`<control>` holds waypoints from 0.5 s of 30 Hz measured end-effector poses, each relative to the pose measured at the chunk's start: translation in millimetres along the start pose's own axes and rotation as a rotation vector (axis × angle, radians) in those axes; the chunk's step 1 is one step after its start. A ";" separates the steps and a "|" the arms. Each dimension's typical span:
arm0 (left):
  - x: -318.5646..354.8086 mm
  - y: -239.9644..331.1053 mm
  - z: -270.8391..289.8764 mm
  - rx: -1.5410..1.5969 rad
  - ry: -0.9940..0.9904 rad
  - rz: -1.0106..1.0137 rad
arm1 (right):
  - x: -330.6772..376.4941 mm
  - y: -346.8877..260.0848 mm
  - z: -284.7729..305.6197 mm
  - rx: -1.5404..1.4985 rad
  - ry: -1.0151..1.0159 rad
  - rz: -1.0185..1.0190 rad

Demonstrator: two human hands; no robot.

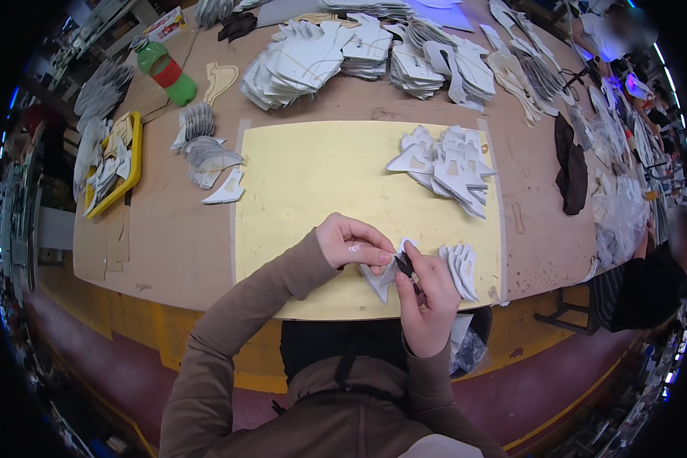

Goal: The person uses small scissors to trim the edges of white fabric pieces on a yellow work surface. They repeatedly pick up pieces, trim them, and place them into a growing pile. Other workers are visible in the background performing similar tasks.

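Note:
Just above the front edge of a yellow sheet [313, 191], my left hand [353, 240] pinches a small white cut piece [378, 284] between thumb and fingers. My right hand [431, 298] is closed around a small black cutting tool, apparently thread snips [406, 266], held against the piece. Fingers cover part of the tool and the piece. To the right of my right hand lies a short row of overlapping white pieces [458, 271]. Farther back on the sheet is a larger pile of white cut-out pieces [444, 164].
Fanned grey-white pieces [210, 159] lie left of the sheet, near a yellow tray [136, 168] of pieces. A green bottle [166, 73] stands behind them. Big white stacks [298, 65] line the back. Dark fabric [569, 168] lies right; a person [645, 282] is beyond. A bin [473, 343] sits below.

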State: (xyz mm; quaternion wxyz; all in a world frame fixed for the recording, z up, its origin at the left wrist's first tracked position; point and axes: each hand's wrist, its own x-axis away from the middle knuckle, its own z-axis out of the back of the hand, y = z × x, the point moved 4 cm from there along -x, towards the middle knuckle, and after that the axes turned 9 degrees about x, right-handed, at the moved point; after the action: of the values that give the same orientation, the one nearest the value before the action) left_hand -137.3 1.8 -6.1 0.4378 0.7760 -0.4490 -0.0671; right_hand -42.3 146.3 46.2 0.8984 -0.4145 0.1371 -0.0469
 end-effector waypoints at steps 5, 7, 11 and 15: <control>-0.2 -4.9 2.2 0.080 -0.024 0.023 | 2.1 1.5 -0.8 -0.008 0.004 0.030; -0.1 -5.7 2.5 0.078 -0.017 0.027 | 2.2 1.7 -0.9 -0.010 0.011 0.040; 0.0 -4.7 2.1 0.051 -0.026 0.025 | 2.2 2.3 -1.8 -0.029 0.017 0.020; 0.5 -3.5 1.3 0.020 -0.031 0.034 | 2.1 3.5 -2.3 -0.074 0.017 0.010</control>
State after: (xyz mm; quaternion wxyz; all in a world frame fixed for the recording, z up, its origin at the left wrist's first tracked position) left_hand -135.4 1.4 -9.3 0.4238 0.7716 -0.4696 -0.0673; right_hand -41.0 146.5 41.6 0.8814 -0.4464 0.1487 -0.0410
